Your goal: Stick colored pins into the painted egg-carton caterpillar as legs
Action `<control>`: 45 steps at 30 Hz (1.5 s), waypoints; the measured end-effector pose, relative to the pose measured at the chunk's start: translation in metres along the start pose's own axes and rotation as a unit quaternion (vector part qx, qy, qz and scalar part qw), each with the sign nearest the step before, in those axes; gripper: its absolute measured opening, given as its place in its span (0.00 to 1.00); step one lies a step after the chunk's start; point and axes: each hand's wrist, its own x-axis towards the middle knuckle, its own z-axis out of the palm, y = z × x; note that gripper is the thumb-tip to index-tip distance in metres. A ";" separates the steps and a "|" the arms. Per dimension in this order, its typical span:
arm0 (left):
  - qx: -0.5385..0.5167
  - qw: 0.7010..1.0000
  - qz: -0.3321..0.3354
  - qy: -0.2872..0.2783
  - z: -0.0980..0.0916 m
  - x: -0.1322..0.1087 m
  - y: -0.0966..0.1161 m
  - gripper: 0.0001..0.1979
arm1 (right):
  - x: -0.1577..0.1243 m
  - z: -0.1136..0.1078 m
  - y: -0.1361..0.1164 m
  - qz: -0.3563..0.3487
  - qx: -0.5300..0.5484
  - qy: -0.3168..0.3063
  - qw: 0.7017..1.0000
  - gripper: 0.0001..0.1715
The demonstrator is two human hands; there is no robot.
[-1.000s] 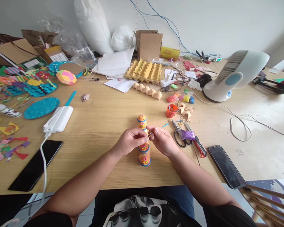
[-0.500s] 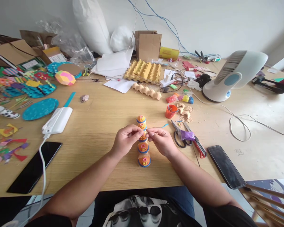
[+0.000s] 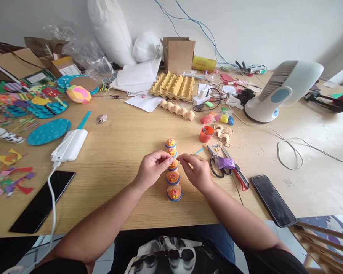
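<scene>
The left hand (image 3: 153,167) and the right hand (image 3: 196,170) meet over the near middle of the worktop (image 3: 114,146), each nearly closed, thumb to forefinger, pinching a slender piece (image 3: 175,157) too small to make out clearly. Just under the fingertips, a row of orange-capped cups (image 3: 173,177) runs from close to the worktop's near edge toward its far side; the caps have blue rims and pink and yellow bits on top. Right of the row are a red cup (image 3: 207,134) with thin sticks in it, a pair of scissors (image 3: 210,150), a purple packet (image 3: 226,163) and a red-handled cutter (image 3: 242,182). A phone (image 3: 273,201) lies by the near right corner and a black slab (image 3: 41,205) by the near left one, with a white power bank (image 3: 69,146) beyond it. Toward the far edge stand a yellow egg tray (image 3: 173,85) and, farther right, a white fan (image 3: 280,95).
</scene>
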 end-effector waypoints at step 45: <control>-0.080 0.996 -0.045 -0.017 0.004 0.000 -0.006 0.15 | 0.022 -0.025 0.017 0.146 0.177 0.213 0.950 0.12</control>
